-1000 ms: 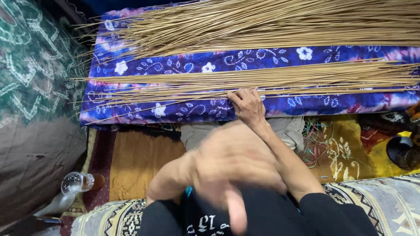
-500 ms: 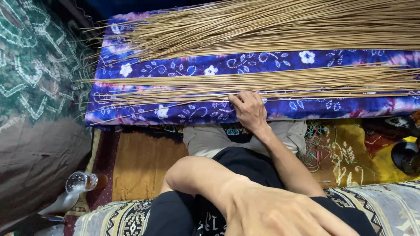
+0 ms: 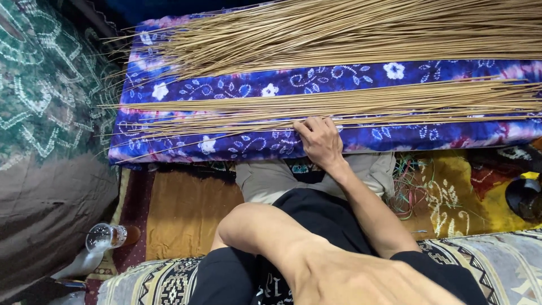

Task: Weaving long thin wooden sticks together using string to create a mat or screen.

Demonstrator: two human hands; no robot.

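Long thin tan sticks lie in two spreads across a blue floral cloth (image 3: 254,90): a thick far pile (image 3: 339,34) and a thinner near row (image 3: 395,101). My right hand (image 3: 320,141) rests palm down on the near row's front edge, with its fingers curled onto the sticks. My left arm is bent across my lap. My left hand (image 3: 361,282) is very close to the camera at the bottom edge, blurred. Only its back shows and its fingers are cut off.
A green patterned cloth (image 3: 39,96) covers the left side. A clear glass (image 3: 104,237) lies on the floor at lower left. Loose coloured threads (image 3: 412,186) lie on a yellow mat at right, beside a dark round object (image 3: 525,195).
My left hand has dropped from the middle of the view to the bottom edge, uncovering my lap. My right hand stays on the near sticks.
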